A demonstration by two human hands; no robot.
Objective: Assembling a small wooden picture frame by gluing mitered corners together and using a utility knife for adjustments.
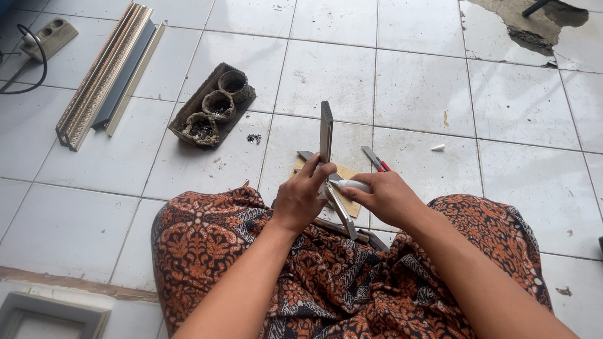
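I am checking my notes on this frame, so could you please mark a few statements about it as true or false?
1. The left hand grips an upright grey frame piece. True.
2. The right hand holds a hammer. False: it holds a small white tube against the frame piece.
3. A dark tray on the tiled floor holds three round cups. True.
4. The red-handled tool lies in the person's lap. False: it lies on the floor beyond the hands.
5. Long moulding strips lie at the upper left. True.
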